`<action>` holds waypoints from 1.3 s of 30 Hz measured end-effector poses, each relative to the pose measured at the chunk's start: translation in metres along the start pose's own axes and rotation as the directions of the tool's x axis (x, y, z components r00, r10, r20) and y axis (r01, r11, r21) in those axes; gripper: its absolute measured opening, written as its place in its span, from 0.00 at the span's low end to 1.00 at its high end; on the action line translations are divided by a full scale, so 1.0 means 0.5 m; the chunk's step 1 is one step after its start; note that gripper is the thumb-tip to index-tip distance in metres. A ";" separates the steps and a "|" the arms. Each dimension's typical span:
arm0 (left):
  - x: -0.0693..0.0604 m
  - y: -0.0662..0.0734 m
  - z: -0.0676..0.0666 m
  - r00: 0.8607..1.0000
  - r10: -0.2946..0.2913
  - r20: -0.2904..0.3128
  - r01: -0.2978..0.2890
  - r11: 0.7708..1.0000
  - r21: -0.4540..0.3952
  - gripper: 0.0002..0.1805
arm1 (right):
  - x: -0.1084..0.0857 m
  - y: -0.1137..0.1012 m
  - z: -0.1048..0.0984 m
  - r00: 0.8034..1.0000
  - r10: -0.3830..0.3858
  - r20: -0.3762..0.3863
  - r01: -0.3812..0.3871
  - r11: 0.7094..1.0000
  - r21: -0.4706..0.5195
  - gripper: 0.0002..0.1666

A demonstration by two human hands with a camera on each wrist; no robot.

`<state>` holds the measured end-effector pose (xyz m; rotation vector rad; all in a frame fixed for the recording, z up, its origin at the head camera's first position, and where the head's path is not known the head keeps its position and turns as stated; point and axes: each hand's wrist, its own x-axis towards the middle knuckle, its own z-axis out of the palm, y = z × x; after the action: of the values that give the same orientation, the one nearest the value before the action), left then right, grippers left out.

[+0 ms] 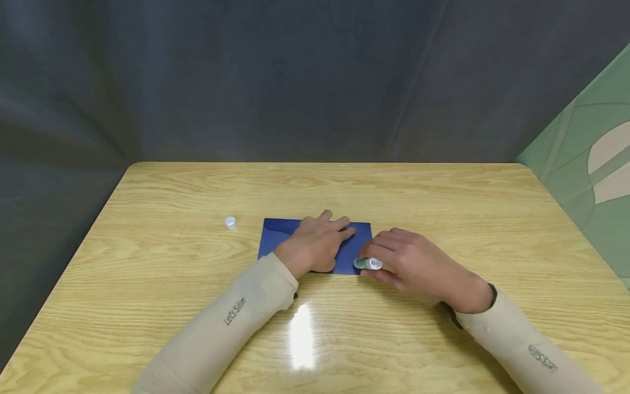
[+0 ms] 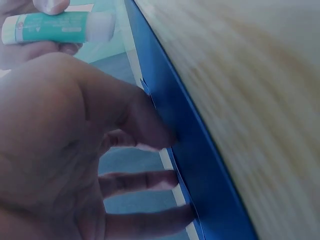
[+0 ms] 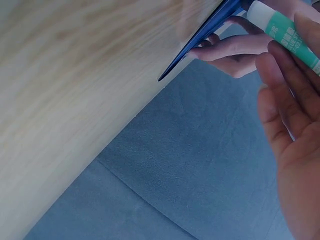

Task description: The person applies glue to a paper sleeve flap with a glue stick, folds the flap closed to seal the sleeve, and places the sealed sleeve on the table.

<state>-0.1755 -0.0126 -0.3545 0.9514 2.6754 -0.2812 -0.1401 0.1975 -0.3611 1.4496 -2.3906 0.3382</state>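
A blue envelope [image 1: 280, 241] lies on the table, its flap edge showing at the upper left. My left hand [image 1: 317, 243] rests on it with fingers spread, and in the left wrist view the fingertips touch the blue paper [image 2: 185, 125]. Over the envelope's lower right corner, my right hand [image 1: 413, 265] pinches a green and white glue stick [image 1: 368, 264] between thumb and fingers. The right wrist view shows the glue stick [image 3: 287, 35] tilted, its white end toward the envelope [image 3: 200, 37]. Whether that end touches the paper, I cannot tell.
A small white cap [image 1: 230, 222] stands on the wooden table [image 1: 172, 191], left of the envelope. Dark cloth [image 1: 315, 82] hangs behind the table's far edge. A green patterned cloth [image 1: 590, 164] is at the right side.
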 end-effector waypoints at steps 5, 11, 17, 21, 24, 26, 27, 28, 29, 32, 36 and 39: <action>0.007 0.007 -0.002 1.000 0.001 0.014 -0.001 1.000 0.015 0.34 | 0.001 0.002 0.002 1.000 -0.006 -0.012 0.006 1.000 0.002 0.17; 0.011 0.007 -0.004 1.000 0.016 0.027 -0.017 0.999 0.032 0.36 | 0.001 0.001 0.000 1.000 -0.008 -0.014 0.008 1.000 -0.007 0.18; 0.008 0.005 -0.003 0.999 0.014 0.037 -0.015 0.999 0.040 0.38 | 0.004 0.000 0.000 1.000 -0.015 -0.019 0.015 1.000 -0.001 0.18; 0.005 0.003 -0.004 0.998 0.033 0.047 -0.034 0.999 0.019 0.40 | 0.002 0.000 0.000 1.000 -0.006 -0.010 0.006 1.000 0.000 0.18; 0.003 -0.007 -0.004 0.998 0.055 0.031 -0.054 0.998 -0.031 0.38 | 0.001 0.000 0.000 1.000 0.001 -0.002 -0.001 1.000 0.001 0.18; -0.003 -0.018 -0.003 0.998 0.060 0.015 -0.059 0.995 -0.078 0.35 | 0.001 0.000 0.000 1.000 0.002 0.000 -0.002 1.000 0.006 0.18; -0.006 -0.024 -0.002 0.998 0.060 0.012 -0.058 0.993 -0.099 0.33 | 0.001 0.000 0.000 1.000 0.001 0.001 -0.001 1.000 0.006 0.18; -0.010 -0.031 0.000 0.998 0.060 0.010 -0.058 0.990 -0.125 0.32 | 0.002 0.000 0.000 1.000 0.001 0.002 -0.001 1.000 0.006 0.17; -0.014 -0.037 0.002 0.998 0.062 0.010 -0.060 0.988 -0.142 0.31 | 0.002 0.000 -0.001 1.000 0.001 0.004 -0.001 1.000 0.007 0.17; -0.025 -0.051 0.008 0.997 0.075 0.016 -0.071 0.983 -0.171 0.30 | 0.002 0.000 -0.002 1.000 0.002 0.006 -0.002 1.000 0.006 0.17; -0.033 -0.056 0.014 0.995 0.099 -0.009 -0.099 0.977 -0.188 0.30 | 0.000 0.000 -0.002 1.000 0.003 0.005 -0.003 1.000 0.006 0.17; -0.036 -0.055 0.016 0.996 0.091 -0.025 -0.094 0.972 -0.215 0.30 | 0.000 -0.001 0.000 1.000 0.000 0.003 0.000 1.000 0.007 0.18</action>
<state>-0.1781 -0.0465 -0.3537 1.0079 2.5993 0.0365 -0.1396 0.1975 -0.3612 1.4545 -2.3943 0.3455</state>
